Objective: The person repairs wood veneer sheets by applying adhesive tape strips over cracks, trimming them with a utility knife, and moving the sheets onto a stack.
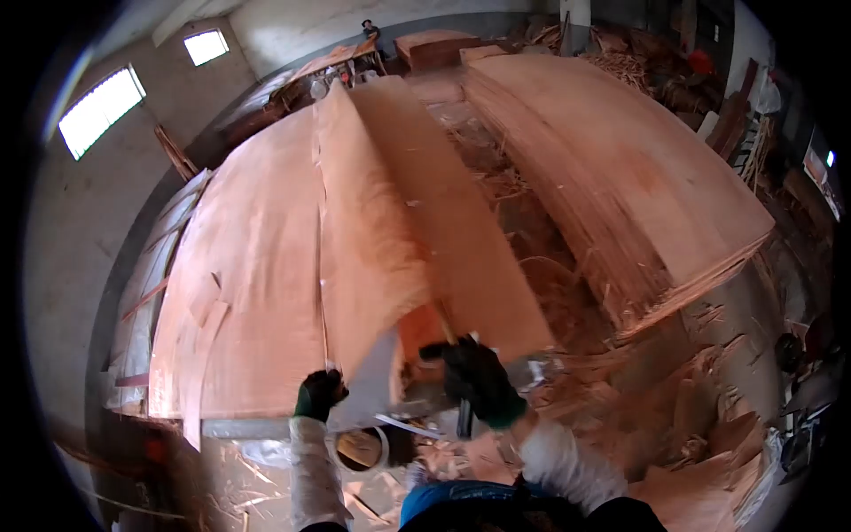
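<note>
A long sheet of thin wood veneer (372, 230) lies across the table, its right side lifted and curled over. My left hand (321, 395), in a dark glove with a green cuff, is closed at the sheet's near left corner. My right hand (481, 379), gloved the same way, is wrapped round a dark-handled tool (464, 418) beside the curled near edge; its working end is not clear. Left of the lifted sheet lies another wide veneer sheet (257, 266). Flat veneer (443, 195) also shows on the right, beneath the curl.
A tall stack of veneer (620, 160) stands to the right, across a gap strewn with scraps. Veneer offcuts (700, 443) cover the floor at the lower right. Below the table edge sits a round container (362, 449). Another person (370, 32) is at the far end.
</note>
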`<state>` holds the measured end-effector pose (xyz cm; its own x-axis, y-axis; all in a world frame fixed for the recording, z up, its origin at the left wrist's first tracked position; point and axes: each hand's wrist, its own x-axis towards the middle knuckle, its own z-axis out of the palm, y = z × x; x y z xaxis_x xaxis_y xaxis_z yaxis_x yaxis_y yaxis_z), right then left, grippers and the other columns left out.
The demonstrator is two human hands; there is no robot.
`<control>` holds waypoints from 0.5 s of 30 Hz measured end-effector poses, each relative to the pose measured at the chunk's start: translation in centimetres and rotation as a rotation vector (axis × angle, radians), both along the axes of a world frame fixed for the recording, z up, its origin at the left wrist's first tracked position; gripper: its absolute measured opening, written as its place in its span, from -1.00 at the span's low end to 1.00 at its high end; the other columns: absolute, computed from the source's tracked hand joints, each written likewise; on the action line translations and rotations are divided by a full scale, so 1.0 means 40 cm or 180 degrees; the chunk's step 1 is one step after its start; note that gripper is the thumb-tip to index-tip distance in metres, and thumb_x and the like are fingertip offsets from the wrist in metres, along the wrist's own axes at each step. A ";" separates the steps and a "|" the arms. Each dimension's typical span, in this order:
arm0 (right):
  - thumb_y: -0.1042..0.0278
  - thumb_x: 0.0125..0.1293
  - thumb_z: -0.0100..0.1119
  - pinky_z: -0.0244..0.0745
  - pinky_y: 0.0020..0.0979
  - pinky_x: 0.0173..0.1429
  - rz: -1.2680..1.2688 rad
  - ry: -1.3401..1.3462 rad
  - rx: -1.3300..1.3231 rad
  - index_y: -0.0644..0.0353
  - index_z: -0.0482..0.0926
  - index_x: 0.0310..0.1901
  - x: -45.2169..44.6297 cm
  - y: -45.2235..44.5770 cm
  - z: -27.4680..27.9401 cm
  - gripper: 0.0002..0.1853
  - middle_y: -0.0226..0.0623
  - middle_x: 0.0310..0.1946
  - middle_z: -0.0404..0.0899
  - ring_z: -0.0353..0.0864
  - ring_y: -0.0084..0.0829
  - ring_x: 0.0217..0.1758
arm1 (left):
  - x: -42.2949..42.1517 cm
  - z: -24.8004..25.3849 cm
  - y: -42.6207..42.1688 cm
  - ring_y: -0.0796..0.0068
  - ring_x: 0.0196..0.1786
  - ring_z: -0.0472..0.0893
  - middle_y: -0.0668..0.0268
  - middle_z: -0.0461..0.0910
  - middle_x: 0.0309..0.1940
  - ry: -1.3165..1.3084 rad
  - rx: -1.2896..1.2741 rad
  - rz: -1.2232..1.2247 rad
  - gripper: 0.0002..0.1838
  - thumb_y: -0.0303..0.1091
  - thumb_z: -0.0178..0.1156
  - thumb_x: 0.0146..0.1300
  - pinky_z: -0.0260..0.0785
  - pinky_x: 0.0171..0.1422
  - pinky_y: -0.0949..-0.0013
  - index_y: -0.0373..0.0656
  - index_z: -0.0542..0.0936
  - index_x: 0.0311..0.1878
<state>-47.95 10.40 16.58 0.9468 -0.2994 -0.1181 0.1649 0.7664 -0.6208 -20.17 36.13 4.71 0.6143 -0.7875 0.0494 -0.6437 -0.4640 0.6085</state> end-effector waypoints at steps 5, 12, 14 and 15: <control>0.30 0.43 -0.04 0.09 -0.67 -0.68 -0.0220 0.0231 -0.0947 0.54 0.44 0.06 -0.192 -0.384 0.022 -0.60 -0.62 -0.70 0.28 0.21 -0.72 -0.75 | -0.247 0.047 -0.355 0.09 -0.39 0.58 0.16 0.55 -0.48 -0.1378 -0.0368 -0.0472 -0.77 -0.31 0.36 -0.03 0.45 -0.31 0.15 -0.12 0.53 -0.34; 0.31 0.44 -0.10 0.17 -0.63 -0.63 -0.0073 -0.0698 0.0179 0.62 0.32 0.16 -0.533 -0.812 0.127 -0.54 -0.61 -0.73 0.20 0.16 -0.74 -0.76 | -0.560 0.115 -0.828 0.08 -0.22 0.61 0.13 0.61 -0.32 -0.1354 -0.1010 -0.0537 -0.59 -0.37 0.43 -0.07 0.49 -0.15 0.21 -0.20 0.57 -0.09; 0.30 0.45 -0.13 0.17 -0.61 -0.63 -0.0095 -0.0813 0.0608 0.64 0.29 0.17 -0.628 -0.947 0.150 -0.52 -0.61 -0.73 0.19 0.16 -0.74 -0.76 | -0.627 0.123 -0.980 0.05 -0.22 0.60 0.12 0.61 -0.30 -0.1447 -0.0897 -0.0562 -0.56 -0.35 0.44 -0.09 0.48 -0.13 0.20 -0.21 0.57 -0.10; 0.31 0.46 -0.15 0.15 -0.61 -0.63 -0.0548 -0.0626 0.0370 0.64 0.27 0.19 -0.680 -1.009 0.156 -0.52 -0.61 -0.73 0.19 0.16 -0.75 -0.78 | -0.653 0.118 -1.053 0.03 -0.20 0.58 0.12 0.60 -0.28 -0.1438 -0.0985 -0.0666 -0.52 -0.33 0.44 -0.11 0.47 -0.10 0.19 -0.21 0.55 -0.08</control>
